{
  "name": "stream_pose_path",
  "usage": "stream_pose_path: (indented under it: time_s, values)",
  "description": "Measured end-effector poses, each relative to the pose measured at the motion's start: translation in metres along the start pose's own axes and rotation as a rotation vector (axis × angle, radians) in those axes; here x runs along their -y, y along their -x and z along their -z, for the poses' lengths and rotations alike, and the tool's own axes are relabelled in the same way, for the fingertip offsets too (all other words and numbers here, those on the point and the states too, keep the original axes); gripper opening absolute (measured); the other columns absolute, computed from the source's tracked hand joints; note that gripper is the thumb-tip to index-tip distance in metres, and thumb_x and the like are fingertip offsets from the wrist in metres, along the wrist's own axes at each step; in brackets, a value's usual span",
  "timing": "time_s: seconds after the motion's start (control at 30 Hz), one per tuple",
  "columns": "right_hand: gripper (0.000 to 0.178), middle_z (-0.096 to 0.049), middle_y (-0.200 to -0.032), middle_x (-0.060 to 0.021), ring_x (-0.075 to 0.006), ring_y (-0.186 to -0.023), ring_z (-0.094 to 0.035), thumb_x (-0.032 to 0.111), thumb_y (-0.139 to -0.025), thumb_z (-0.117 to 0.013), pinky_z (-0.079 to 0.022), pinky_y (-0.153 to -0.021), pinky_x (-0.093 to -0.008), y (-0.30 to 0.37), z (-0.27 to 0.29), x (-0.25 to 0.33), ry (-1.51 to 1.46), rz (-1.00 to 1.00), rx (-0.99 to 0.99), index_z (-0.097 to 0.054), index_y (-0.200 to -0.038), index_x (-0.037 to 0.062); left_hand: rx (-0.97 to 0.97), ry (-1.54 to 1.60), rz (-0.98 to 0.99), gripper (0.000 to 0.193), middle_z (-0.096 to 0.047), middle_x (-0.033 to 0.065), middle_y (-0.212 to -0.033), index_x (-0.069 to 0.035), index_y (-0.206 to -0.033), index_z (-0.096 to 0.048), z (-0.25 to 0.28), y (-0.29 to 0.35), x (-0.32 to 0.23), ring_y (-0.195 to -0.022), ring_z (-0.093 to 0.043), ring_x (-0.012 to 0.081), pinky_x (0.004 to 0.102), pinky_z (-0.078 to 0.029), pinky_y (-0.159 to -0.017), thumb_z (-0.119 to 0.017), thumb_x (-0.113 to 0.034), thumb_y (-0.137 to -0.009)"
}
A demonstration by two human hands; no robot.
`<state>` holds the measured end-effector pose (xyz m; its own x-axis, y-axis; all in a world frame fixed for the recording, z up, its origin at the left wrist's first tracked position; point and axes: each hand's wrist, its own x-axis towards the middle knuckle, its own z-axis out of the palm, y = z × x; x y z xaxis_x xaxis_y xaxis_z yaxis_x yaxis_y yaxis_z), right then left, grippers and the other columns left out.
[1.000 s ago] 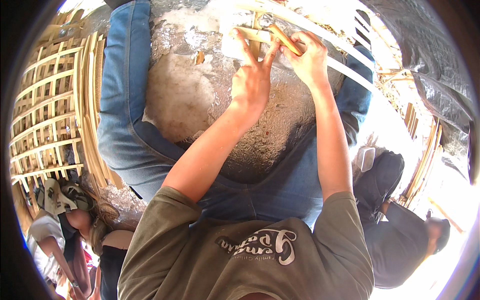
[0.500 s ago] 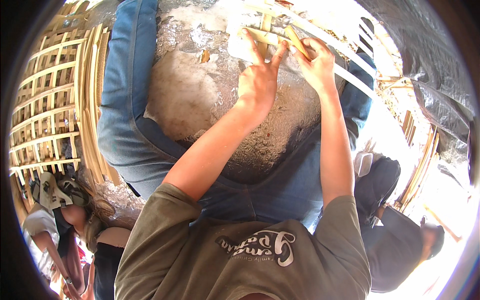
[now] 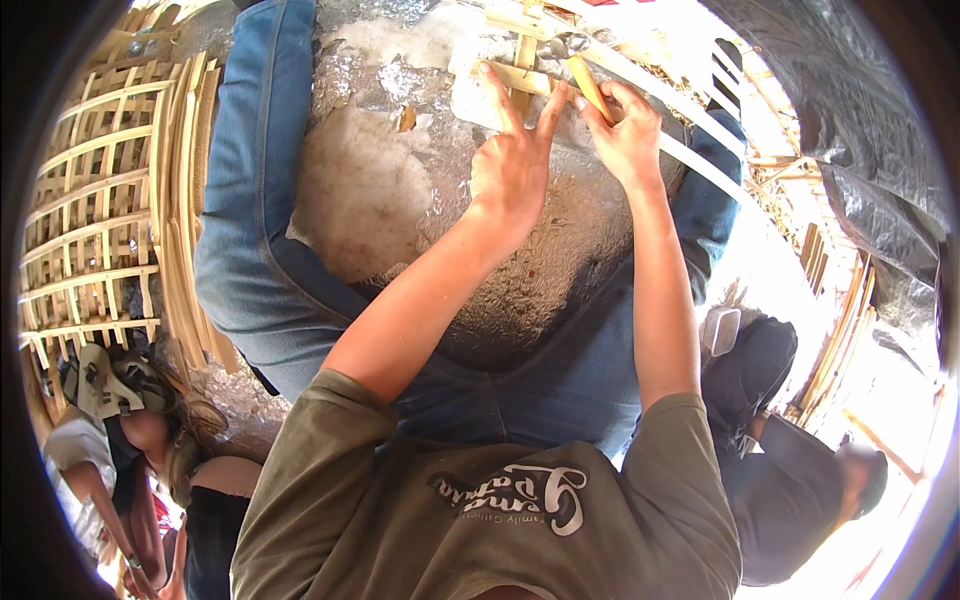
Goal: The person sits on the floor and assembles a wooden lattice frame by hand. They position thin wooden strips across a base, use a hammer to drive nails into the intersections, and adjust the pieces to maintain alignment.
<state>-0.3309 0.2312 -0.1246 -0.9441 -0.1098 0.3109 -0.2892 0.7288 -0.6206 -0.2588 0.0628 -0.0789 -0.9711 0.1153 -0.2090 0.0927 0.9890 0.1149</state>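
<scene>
My left hand [image 3: 510, 170] lies over a flat bamboo strip [image 3: 520, 78], its index finger and thumb stretched apart and their tips resting on the strip. A second bamboo piece [image 3: 526, 46] crosses under it, forming part of a frame on the ground. My right hand [image 3: 627, 125], just to the right, is closed around the yellowish handle of a hammer [image 3: 588, 85]. Its shiny metal head is above the strip, near the crossing. Glare washes out details there, and I cannot tell whether the head touches the bamboo.
Long pale strips [image 3: 690, 150] run diagonally beyond my right hand. A woven bamboo lattice panel [image 3: 95, 215] and stacked slats [image 3: 185, 200] stand on the left. Grey plastic sheeting [image 3: 850, 110] hangs at far right. One person [image 3: 785, 500] sits at lower right, others at lower left.
The hammer's metal head has come into sight above the strip. Both hands have shifted slightly left; my left hand keeps its spread fingers on the strip.
</scene>
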Motion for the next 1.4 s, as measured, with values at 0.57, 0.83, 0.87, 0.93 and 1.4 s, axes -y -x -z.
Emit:
stream_pose_path:
  time_s: [0.57, 0.83, 0.87, 0.93, 1.4]
  values:
    - [0.021, -0.074, -0.088, -0.0136, -0.0226, -0.077, -0.075, 0.015, -0.085, -0.079, -0.057, -0.07, -0.0329, 0.003, 0.003, 0.01, 0.077, 0.085, 0.003, -0.069, -0.096, -0.0001, -0.089, 0.066, -0.021, 0.099, 0.004, 0.0511, -0.153, -0.031, -0.164, -0.004, -0.014, -0.007, 0.007, -0.064, -0.071, 0.0215, 0.0289, -0.062, -0.056, -0.057, 0.004, -0.088]
    - [0.024, -0.074, -0.085, -0.0093, -0.0306, -0.08, -0.071, 0.028, -0.086, -0.078, -0.034, -0.109, -0.0583, 0.004, 0.001, 0.012, 0.001, -0.015, 0.037, -0.069, -0.094, 0.007, -0.049, 0.06, 0.001, 0.094, 0.004, 0.0518, -0.152, -0.03, -0.164, -0.009, -0.013, -0.007, 0.003, -0.063, -0.071, 0.0206, 0.0283, -0.062, -0.056, -0.056, 0.005, -0.09]
    - [0.024, -0.074, -0.085, -0.0092, -0.0308, -0.08, -0.071, 0.028, -0.086, -0.078, -0.035, -0.109, -0.0587, 0.004, 0.001, 0.012, 0.008, -0.023, 0.04, -0.069, -0.094, 0.0071, -0.055, 0.058, -0.002, 0.094, 0.004, 0.052, -0.152, -0.03, -0.164, -0.009, -0.013, -0.007, 0.004, -0.063, -0.071, 0.0204, 0.028, -0.062, -0.056, -0.056, 0.005, -0.09]
    - [0.024, -0.074, -0.084, -0.009, -0.0311, -0.08, -0.071, 0.028, -0.086, -0.078, -0.034, -0.108, -0.0601, 0.004, 0.0, 0.012, 0.023, -0.018, 0.033, -0.069, -0.094, 0.0072, -0.068, 0.054, -0.009, 0.094, 0.003, 0.0522, -0.152, -0.03, -0.164, -0.008, -0.013, -0.008, 0.005, -0.064, -0.071, 0.0201, 0.0276, -0.061, -0.055, -0.055, 0.005, -0.091]
    - [0.029, -0.073, -0.09, -0.0112, -0.0282, -0.082, -0.073, 0.016, -0.077, -0.088, -0.057, -0.073, -0.0382, 0.006, 0.003, 0.017, 0.153, 0.159, -0.033, -0.071, -0.095, 0.0024, -0.133, 0.067, -0.045, 0.095, 0.002, 0.0541, -0.151, -0.029, -0.164, -0.008, -0.024, -0.01, 0.008, -0.06, -0.068, 0.0169, 0.0278, -0.059, -0.052, -0.056, 0.003, -0.088]
